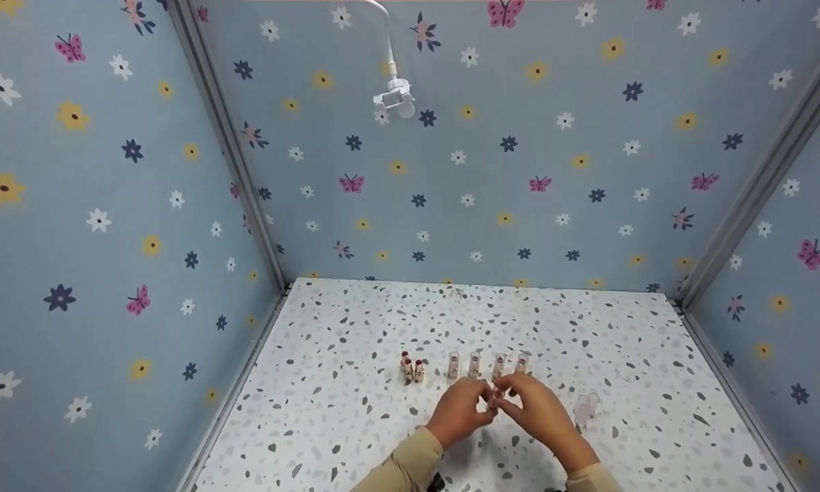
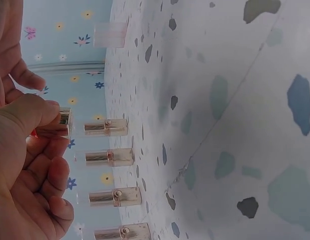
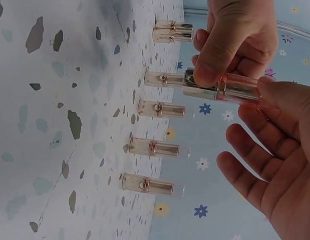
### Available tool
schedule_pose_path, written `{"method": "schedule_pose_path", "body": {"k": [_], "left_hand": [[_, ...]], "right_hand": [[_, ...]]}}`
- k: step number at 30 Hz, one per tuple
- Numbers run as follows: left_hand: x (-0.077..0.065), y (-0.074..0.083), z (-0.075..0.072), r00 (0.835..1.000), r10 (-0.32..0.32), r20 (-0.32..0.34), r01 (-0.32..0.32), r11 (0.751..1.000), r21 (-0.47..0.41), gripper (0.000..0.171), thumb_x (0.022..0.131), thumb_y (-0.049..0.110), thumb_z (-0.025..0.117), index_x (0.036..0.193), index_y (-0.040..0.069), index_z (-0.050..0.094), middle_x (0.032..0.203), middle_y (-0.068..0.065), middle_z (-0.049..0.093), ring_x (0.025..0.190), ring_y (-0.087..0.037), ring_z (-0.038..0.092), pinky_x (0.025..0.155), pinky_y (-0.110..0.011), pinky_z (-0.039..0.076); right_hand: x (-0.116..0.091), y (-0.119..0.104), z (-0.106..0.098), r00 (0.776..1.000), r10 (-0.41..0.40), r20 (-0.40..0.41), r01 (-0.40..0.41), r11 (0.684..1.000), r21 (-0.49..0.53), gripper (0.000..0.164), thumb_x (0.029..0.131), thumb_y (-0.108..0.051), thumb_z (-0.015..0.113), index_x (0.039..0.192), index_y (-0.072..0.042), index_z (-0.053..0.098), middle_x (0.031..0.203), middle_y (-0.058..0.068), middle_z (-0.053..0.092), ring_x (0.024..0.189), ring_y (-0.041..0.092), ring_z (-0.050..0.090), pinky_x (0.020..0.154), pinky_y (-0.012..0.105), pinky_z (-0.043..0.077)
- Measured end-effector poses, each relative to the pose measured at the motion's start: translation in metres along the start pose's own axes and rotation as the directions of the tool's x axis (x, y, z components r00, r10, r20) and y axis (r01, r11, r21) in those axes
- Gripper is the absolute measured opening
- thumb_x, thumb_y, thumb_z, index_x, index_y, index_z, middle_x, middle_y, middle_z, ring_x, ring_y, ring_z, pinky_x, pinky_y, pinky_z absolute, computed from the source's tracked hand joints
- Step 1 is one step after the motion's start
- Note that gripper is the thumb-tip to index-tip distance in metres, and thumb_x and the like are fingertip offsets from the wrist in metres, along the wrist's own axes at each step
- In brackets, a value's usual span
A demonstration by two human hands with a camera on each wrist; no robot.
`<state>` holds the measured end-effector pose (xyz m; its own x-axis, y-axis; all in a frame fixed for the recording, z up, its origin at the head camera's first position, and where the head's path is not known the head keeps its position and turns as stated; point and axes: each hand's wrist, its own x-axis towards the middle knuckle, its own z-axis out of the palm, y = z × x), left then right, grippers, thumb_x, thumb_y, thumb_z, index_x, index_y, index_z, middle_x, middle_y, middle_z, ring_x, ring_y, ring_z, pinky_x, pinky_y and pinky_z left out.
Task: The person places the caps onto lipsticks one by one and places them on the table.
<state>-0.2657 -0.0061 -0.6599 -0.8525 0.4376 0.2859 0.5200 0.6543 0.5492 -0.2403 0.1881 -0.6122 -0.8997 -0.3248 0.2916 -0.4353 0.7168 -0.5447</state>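
Both hands meet over the near middle of the table at one lipstick (image 3: 197,90). My left hand (image 1: 461,410) pinches its shiny metallic base, with the thumb pressed along the side in the right wrist view. My right hand (image 1: 540,413) pinches the far end of the clear pinkish cap (image 3: 242,89) between thumb and fingertips, its other fingers spread loosely. The cap sits over the lipstick's upper part. Just beyond the hands, several capped lipsticks (image 1: 475,365) stand upright in a row.
To the left of the row, a small group of uncapped lipsticks (image 1: 419,371) with dark red tips stands together. Clear loose caps (image 1: 583,410) are on the table to the right of my right hand. A white bracket (image 1: 395,99) hangs before the patterned back wall.
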Motion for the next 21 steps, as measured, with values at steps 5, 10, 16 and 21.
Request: {"method": "schedule_pose_path", "body": {"k": [5, 10, 16, 21], "left_hand": [[0.002, -0.001, -0.001, 1.0, 0.004, -0.007, -0.004, 1.0, -0.014, 0.014, 0.087, 0.026, 0.08, 0.089, 0.027, 0.067, 0.091, 0.009, 0.069, 0.085, -0.004, 0.056, 0.076, -0.023, 0.048], [0.004, -0.003, 0.002, 0.999, -0.034, 0.011, 0.035, 0.999, -0.033, 0.014, 0.087, 0.028, 0.08, 0.086, 0.029, 0.066, 0.093, 0.009, 0.071, 0.085, -0.003, 0.058, 0.076, -0.024, 0.049], [0.007, -0.006, 0.009, 0.998, -0.056, -0.035, 0.056, 0.998, 0.002, 0.012, 0.088, 0.029, 0.08, 0.089, 0.027, 0.068, 0.09, 0.01, 0.072, 0.08, -0.004, 0.058, 0.076, -0.025, 0.05], [0.014, -0.006, 0.019, 0.995, -0.059, -0.078, 0.061, 0.998, 0.02, 0.009, 0.089, 0.026, 0.078, 0.091, 0.024, 0.07, 0.089, 0.007, 0.072, 0.081, -0.006, 0.059, 0.076, -0.025, 0.05]], "right_hand": [[-0.008, 0.006, -0.009, 0.998, 0.033, -0.046, -0.035, 0.999, -0.032, 0.028, 0.089, -0.022, 0.081, 0.115, -0.022, 0.07, 0.106, -0.009, 0.067, 0.094, 0.016, 0.066, 0.08, 0.038, 0.055], [-0.023, 0.018, -0.019, 0.988, 0.142, -0.069, -0.146, 0.988, -0.056, 0.027, 0.09, -0.021, 0.081, 0.114, -0.026, 0.07, 0.105, -0.011, 0.067, 0.094, 0.015, 0.066, 0.079, 0.038, 0.054], [-0.034, 0.029, -0.028, 0.977, 0.206, -0.063, -0.207, 0.978, -0.018, 0.025, 0.091, -0.02, 0.079, 0.114, -0.023, 0.071, 0.105, -0.007, 0.069, 0.094, 0.02, 0.067, 0.08, 0.039, 0.054], [-0.041, 0.036, -0.033, 0.969, 0.24, -0.058, -0.242, 0.97, -0.026, 0.023, 0.092, -0.018, 0.078, 0.113, -0.021, 0.071, 0.106, -0.002, 0.07, 0.095, 0.021, 0.066, 0.079, 0.04, 0.053]]}}
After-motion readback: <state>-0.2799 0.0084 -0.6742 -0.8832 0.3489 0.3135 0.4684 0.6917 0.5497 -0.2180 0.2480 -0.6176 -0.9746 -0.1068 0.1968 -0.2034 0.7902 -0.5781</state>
